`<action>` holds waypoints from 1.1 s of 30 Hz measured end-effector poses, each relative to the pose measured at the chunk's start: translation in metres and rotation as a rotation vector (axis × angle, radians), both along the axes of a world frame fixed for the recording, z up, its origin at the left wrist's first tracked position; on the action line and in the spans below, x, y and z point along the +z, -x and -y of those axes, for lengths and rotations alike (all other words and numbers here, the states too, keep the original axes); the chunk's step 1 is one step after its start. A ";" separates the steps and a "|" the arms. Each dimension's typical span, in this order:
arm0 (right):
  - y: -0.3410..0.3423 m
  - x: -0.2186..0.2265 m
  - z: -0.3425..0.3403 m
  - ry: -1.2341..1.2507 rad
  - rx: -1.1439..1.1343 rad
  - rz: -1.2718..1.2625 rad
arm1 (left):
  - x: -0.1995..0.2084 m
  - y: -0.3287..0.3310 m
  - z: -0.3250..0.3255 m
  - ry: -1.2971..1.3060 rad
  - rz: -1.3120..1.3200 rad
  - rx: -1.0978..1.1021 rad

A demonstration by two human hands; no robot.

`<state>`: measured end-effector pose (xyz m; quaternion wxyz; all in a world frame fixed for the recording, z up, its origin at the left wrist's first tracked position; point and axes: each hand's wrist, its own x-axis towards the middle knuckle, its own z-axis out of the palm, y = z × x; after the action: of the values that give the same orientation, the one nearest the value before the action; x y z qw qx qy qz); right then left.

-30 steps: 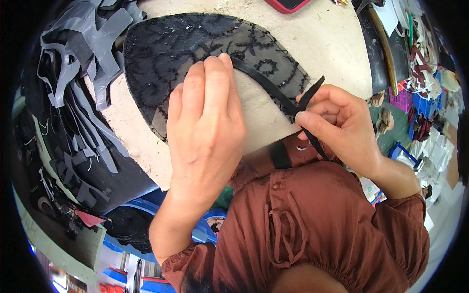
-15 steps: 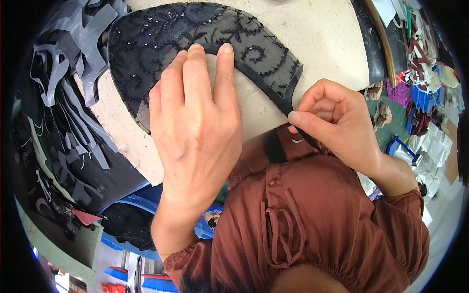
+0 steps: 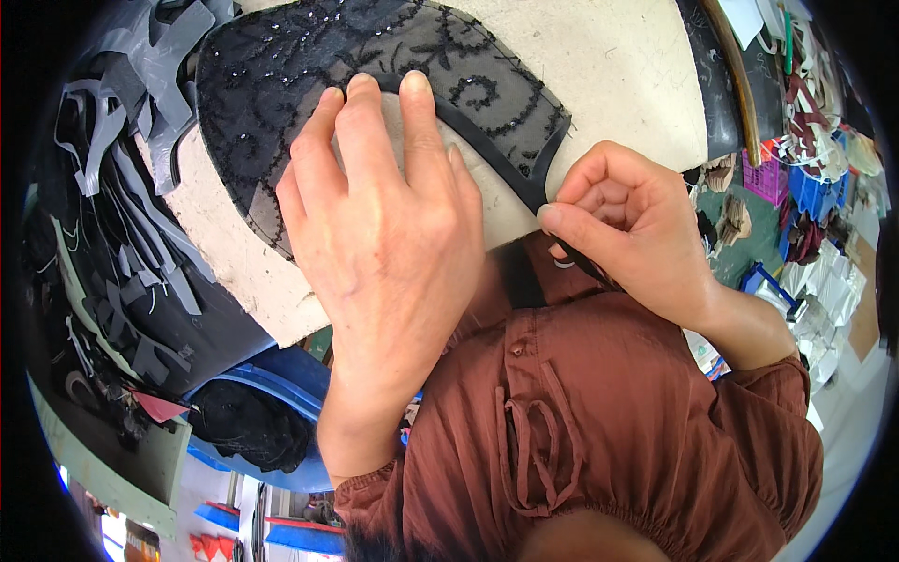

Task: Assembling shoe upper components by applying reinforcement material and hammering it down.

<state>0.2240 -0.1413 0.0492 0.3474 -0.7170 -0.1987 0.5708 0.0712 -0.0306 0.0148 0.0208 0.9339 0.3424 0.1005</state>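
A curved piece of sheer black fabric, embroidered with scrolls and dotted with sequins, lies on a cream board. Along its inner curve runs a narrow black strip. My left hand rests over that curve with its fingers spread, the fingertips pressing on the edge near the strip. At the right end, my right hand pinches the strip between thumb and forefinger. The strip's tail hangs below that hand, in front of the brown shirt. Part of the fabric is hidden beneath my left hand.
The cream board reaches close to my body. Grey and black cut strips are heaped at left. A blue tub with black material stands below them. A wooden stick lies at the right, with a purple basket beyond.
The fabric piece has slid slightly up and to the left. My left fingertips have shifted the same way, and my right hand has moved a little left, still pinching the strip.
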 end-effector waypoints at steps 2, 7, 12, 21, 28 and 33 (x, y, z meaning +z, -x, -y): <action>0.001 -0.005 0.004 -0.068 -0.023 0.022 | 0.002 -0.002 0.001 0.004 -0.008 0.014; -0.001 -0.010 0.008 -0.107 0.047 0.082 | -0.001 -0.006 0.005 0.003 -0.003 0.034; -0.003 -0.011 0.010 -0.110 0.142 0.114 | -0.003 -0.009 0.007 -0.028 0.017 0.053; -0.006 -0.013 0.006 -0.144 0.213 0.195 | -0.004 -0.012 0.014 -0.069 -0.062 0.092; -0.006 -0.014 0.003 -0.148 0.200 0.171 | 0.004 -0.014 0.016 -0.010 -0.077 0.091; -0.006 -0.019 0.005 -0.269 0.161 0.313 | 0.010 -0.018 0.017 0.071 -0.083 0.073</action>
<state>0.2299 -0.1468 0.0304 0.3582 -0.7258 -0.3811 0.4468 0.0887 -0.0471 0.0252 0.0361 0.9228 0.3803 0.0501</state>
